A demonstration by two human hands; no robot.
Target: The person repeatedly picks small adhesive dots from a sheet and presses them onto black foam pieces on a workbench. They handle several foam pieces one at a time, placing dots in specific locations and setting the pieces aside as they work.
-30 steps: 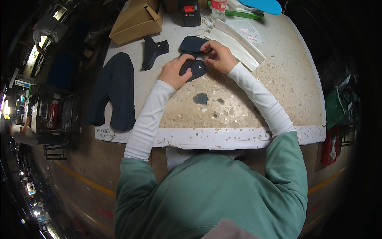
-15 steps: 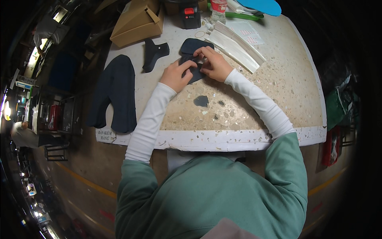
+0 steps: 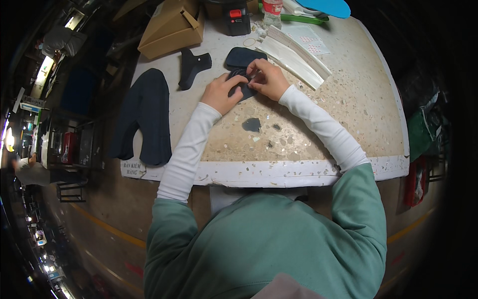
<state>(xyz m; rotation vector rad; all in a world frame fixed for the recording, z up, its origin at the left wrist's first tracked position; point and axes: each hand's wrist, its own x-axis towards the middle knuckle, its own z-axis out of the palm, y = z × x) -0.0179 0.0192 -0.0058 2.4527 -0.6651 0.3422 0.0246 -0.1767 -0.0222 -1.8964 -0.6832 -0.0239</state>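
Lying between the two hands, a small dark fabric piece [image 3: 246, 92] is occupying the upper centre of the frame, and it is showing curved folds on its upper part. Its long axis I cannot tell surely, because the fingers are covering much of it. From the left hand [image 3: 222, 93] the piece is lying to the right, and from the right hand [image 3: 269, 80] it is lying to the left and slightly below; neither hand is nearer, as both are touching it. The left fingers are bending over its left side with a narrow gap between thumb and forefinger; if they are gripping or only pressing, I cannot tell. The right thumb and forefinger are coming close together, seemingly pinching its right edge. Just above, a rounded dark pad [image 3: 245, 58] is resting flat. Farther left, a T-shaped dark piece [image 3: 191, 68] and a large two-legged dark piece [image 3: 147, 107] are lying on the table [image 3: 358, 114]. White strips [image 3: 294, 59] are slanting at the upper right, while a cardboard box [image 3: 172, 37] is standing at the upper left.
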